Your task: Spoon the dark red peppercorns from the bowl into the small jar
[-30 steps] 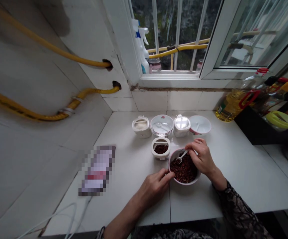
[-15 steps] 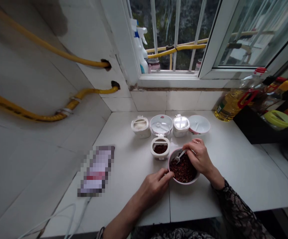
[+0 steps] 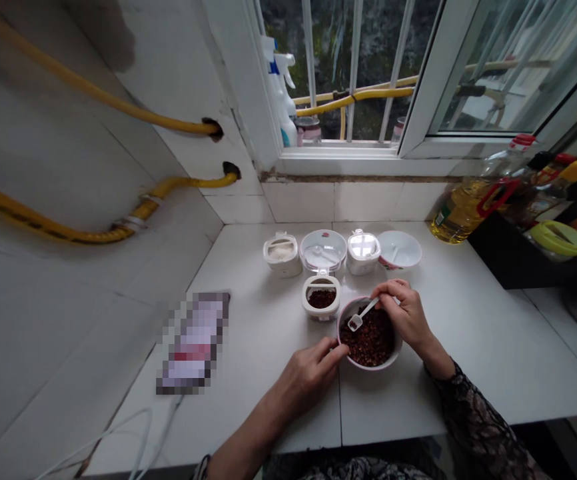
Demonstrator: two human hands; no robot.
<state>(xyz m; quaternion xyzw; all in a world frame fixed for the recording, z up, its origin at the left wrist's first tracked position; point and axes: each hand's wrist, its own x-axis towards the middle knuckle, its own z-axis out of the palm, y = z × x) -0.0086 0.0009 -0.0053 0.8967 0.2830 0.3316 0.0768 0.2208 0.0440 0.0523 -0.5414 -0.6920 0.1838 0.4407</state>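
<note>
My right hand (image 3: 402, 315) pinches the handle of a small white spoon (image 3: 355, 323), whose scoop carries a few dark red bits over the bowl. A white bowl (image 3: 399, 347) with a pink rim holds dark red-brown dried spice (image 3: 371, 343), which looks like Sichuan peppercorns. The fingers of my left hand (image 3: 313, 370) grip the bowl's left rim. Just behind the bowl, on its left, a seasoning jar (image 3: 321, 313) stands with its lid up and similar dark spice inside.
Behind stand a jar of white grains (image 3: 282, 261), a bowl with a clear lid or spoon in it (image 3: 323, 235), a lidded jar (image 3: 363, 263) and another bowl (image 3: 411, 252). A blurred phone-like object (image 3: 196, 340) lies left. An oil bottle (image 3: 456, 217) and black rack (image 3: 493, 257) stand right.
My right hand has raised the spoon slightly out of the spice, and its scoop now shows with a few bits in it. My left hand stays on the bowl.
</note>
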